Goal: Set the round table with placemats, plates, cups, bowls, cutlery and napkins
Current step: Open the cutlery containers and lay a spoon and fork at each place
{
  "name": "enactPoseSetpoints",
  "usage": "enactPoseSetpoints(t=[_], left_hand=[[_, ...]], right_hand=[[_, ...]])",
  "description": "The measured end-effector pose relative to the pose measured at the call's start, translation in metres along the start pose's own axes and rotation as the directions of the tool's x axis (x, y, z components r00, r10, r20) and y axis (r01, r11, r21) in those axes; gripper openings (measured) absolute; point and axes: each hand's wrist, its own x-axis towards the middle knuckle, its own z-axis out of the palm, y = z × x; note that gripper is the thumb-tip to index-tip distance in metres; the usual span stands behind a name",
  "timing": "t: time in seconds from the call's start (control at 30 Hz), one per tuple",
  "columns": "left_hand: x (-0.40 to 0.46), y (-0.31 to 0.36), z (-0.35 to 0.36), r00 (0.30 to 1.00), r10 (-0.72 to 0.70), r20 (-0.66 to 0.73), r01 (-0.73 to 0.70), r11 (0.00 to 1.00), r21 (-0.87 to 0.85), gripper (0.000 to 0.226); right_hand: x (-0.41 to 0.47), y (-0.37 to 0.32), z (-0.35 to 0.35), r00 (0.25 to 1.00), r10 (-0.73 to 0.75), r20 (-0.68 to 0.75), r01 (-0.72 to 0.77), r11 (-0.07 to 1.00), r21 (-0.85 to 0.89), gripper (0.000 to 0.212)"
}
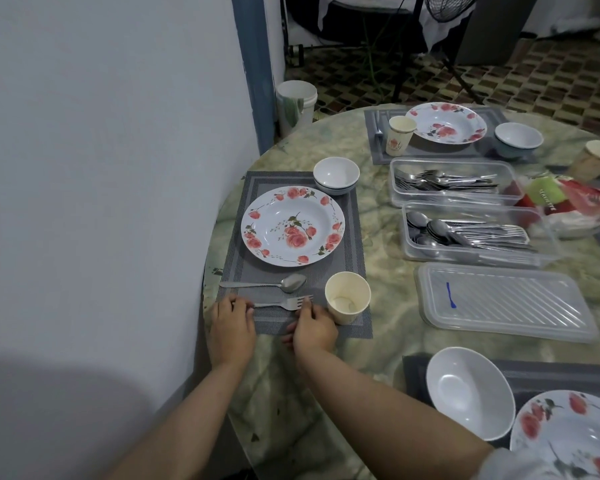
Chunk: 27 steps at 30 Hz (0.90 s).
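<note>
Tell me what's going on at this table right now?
A person is setting a place at the round table. Both hands are on a fork lying on the grey placemat: the left hand at the handle end, the right hand at the tines. A spoon lies just beyond it, then a floral plate, with a white bowl and a paper cup on the same mat. Tubs of forks and spoons sit open nearby. No napkin is on this mat yet.
</note>
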Motion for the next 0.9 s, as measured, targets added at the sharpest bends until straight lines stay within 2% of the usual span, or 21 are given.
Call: enactPoseSetpoints(t=[0.3,0.43,0.57,0.67,0.8,0.9], left_hand=[[0.016,-0.001,-0.005,0.999,0.01,0.032,-0.01,1.0,0.005,0.004],[0.02,0.0,-0.005,0.998,0.056,0.031,-0.058,0.995,0.081,0.024],[0.02,0.008,-0.001,0.973,0.155,0.173,-0.173,0.98,0.095,0.041],[0.02,0.007,0.004,0.951,0.159,0.266,-0.18,0.982,0.057,0.049],[0.02,-0.002,0.005,0.944,0.196,0.264,-0.202,0.979,-0.007,0.065],[0.02,-0.004,0.004,0.94,0.211,0.269,-0.215,0.977,-0.016,0.062]], right_hand=[[0.002,0.0,-0.001,0.998,0.02,0.056,-0.015,0.997,-0.078,0.037],[0.002,-0.001,-0.002,0.998,0.007,0.062,0.0,0.993,-0.117,0.041],[0.004,-0.003,-0.002,0.997,0.021,0.071,-0.012,0.992,-0.125,0.042],[0.007,0.0,0.0,0.997,0.023,0.07,-0.016,0.994,-0.104,0.038],[0.006,0.002,0.0,0.998,0.01,0.061,-0.005,0.996,-0.09,0.035],[0.004,0.002,-0.001,0.998,-0.006,0.057,0.012,0.994,-0.106,0.035]])
